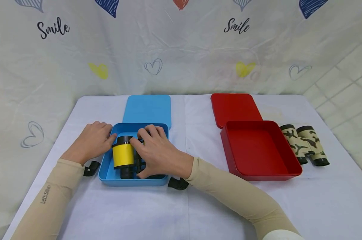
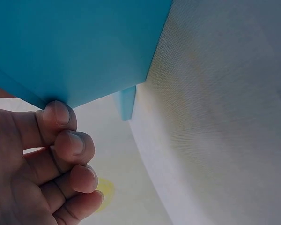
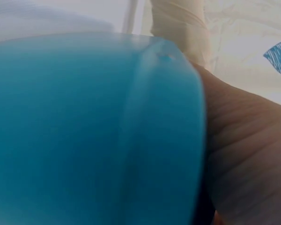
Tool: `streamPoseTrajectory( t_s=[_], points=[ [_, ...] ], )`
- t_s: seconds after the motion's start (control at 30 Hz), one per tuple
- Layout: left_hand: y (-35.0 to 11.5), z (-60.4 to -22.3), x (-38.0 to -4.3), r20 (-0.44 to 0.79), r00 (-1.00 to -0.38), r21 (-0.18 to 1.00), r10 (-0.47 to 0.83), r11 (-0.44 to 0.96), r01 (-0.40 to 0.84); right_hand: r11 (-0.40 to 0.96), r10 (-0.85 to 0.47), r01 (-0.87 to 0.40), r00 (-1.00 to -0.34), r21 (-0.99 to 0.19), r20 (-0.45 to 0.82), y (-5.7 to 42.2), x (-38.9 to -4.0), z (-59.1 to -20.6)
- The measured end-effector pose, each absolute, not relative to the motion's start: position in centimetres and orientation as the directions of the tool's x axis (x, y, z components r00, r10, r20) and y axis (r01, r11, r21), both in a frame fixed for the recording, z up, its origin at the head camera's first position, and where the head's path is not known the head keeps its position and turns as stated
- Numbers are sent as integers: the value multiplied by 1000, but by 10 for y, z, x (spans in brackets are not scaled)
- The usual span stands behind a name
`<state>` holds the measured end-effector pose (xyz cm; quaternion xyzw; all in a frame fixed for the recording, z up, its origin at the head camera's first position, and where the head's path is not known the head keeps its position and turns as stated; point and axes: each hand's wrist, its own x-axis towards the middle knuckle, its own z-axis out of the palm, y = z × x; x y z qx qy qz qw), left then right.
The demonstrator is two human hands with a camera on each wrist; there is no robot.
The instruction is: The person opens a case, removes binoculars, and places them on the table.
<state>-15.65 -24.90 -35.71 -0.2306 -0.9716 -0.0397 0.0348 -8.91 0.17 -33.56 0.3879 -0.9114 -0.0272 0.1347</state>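
Observation:
In the head view a pair of yellow and black binoculars (image 1: 123,155) lies inside an open blue box (image 1: 133,183). My right hand (image 1: 158,155) reaches over the box's right wall and grips the binoculars' right barrel, mostly covering it. Thumb near, fingers far: they span that barrel lengthwise. My left hand (image 1: 92,141) holds the box by its far left corner, thumb over the rim. In the left wrist view, curled fingers (image 2: 61,112) meet the box's edge from outside. The right wrist view shows mainly the blurred blue box wall (image 3: 93,131); the fingertips are hidden there.
A blue lid (image 1: 148,108) lies behind the blue box. To the right stands an open red box (image 1: 258,150), with a red lid (image 1: 236,108) behind it. Camouflage-patterned binoculars (image 1: 314,141) lean close to its right side. A white cloth (image 1: 139,213) covers the table.

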Motion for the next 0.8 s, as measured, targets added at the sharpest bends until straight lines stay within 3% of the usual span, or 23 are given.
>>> streamPoseTrajectory(
  t_s=[0.8],
  points=[
    [-249, -357, -157, 115, -880, 59, 460, 882, 468, 692, -715, -711, -651, 126, 255, 5, -89, -322]
  ],
)
